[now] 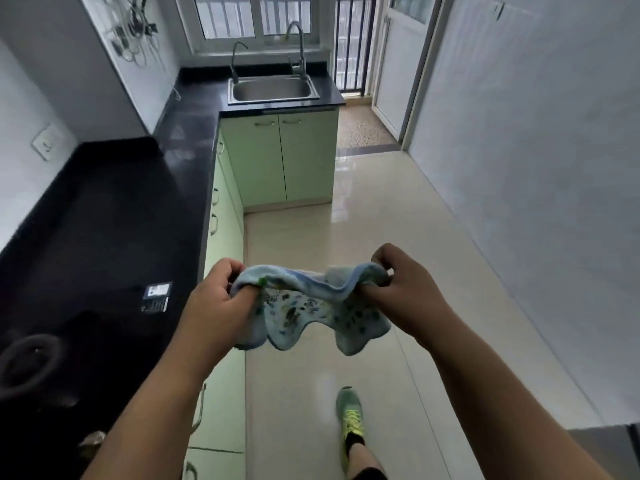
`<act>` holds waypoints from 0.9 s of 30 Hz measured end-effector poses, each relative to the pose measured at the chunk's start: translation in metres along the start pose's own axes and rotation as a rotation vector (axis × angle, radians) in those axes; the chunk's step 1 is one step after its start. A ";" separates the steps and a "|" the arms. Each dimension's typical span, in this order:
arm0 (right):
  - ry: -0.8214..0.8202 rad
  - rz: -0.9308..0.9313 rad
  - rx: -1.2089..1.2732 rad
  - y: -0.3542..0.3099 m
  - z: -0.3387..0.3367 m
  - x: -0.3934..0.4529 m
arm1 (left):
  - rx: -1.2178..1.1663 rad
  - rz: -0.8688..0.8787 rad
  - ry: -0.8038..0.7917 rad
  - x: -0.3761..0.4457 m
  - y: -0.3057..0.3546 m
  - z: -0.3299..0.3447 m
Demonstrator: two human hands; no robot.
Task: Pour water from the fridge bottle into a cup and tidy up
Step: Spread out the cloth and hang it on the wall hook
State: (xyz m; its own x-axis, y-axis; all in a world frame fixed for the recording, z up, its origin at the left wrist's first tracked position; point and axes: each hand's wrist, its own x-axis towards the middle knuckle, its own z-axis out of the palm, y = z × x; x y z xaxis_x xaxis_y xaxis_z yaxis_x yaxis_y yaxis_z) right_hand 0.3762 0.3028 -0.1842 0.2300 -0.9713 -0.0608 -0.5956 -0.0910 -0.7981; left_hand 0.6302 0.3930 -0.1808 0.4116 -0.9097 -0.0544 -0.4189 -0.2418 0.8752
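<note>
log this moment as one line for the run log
phase: tidy up | left hand: grips cloth | right hand: grips cloth | cloth: stretched between hands above floor | sink: ahead

Your left hand (216,299) and right hand (403,289) each pinch an end of a light blue patterned cloth (311,306), which sags between them above the tiled floor (398,220), beside the black worktop (104,220).

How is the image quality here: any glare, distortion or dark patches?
Head view: daylight from the window glares off the floor tiles; the black counter is underexposed; wide-angle bending curves the walls; both hands and the cloth stay fairly sharp.
</note>
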 end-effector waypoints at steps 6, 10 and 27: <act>-0.072 -0.019 -0.026 0.017 -0.020 0.122 | 0.075 -0.002 0.047 0.103 0.024 0.025; -0.121 -0.082 -0.056 0.012 -0.026 0.208 | 0.094 -0.042 0.134 0.167 0.038 0.027; -0.194 -0.232 -0.138 -0.095 0.084 0.483 | 0.026 -0.349 0.229 0.383 -0.021 -0.055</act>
State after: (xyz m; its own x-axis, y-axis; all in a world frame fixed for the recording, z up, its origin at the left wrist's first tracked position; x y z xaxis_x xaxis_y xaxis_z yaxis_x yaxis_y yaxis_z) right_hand 0.6085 -0.1395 -0.1887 0.5062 -0.8624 -0.0099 -0.6053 -0.3470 -0.7164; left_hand 0.8414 0.0683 -0.1939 0.7008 -0.6737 -0.2345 -0.2417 -0.5335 0.8106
